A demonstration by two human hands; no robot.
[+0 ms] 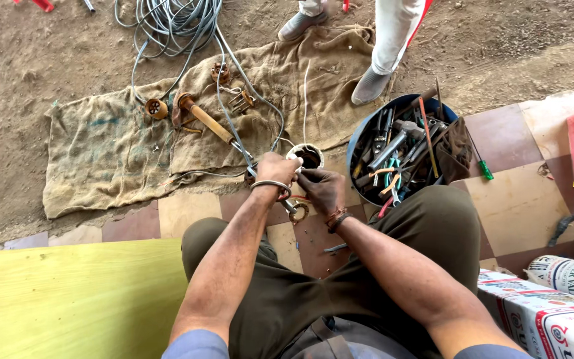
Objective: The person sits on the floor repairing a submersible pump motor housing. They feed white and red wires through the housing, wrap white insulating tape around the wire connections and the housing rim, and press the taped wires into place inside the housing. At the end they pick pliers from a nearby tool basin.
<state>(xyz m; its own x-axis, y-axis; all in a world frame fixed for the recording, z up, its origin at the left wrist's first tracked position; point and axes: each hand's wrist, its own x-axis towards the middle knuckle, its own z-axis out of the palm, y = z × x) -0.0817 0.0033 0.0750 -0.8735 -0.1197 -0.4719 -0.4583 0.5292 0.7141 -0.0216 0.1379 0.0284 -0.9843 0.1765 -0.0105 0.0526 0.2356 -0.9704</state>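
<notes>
My left hand point(278, 169) grips a small white ring-shaped part point(307, 156) with a dark hollow, held out past my knees. My right hand point(321, 188) closes on the same part from the right and below, fingers pinched at its rim. A grey cable point(230, 123) runs from the part area back to a coil. Below my hands a round metal ring piece point(298, 212) lies on the tiles. A metal bangle sits on my left wrist, cords on my right.
A blue tub point(401, 156) full of pliers, hammers and screwdrivers stands to the right. Burlap sacking point(107, 153) carries a wooden-handled tool point(202, 116) and rusty parts. Another person's legs point(383, 46) stand at the back. A yellow board point(74, 292) lies left, wrapped rolls point(553, 299) right.
</notes>
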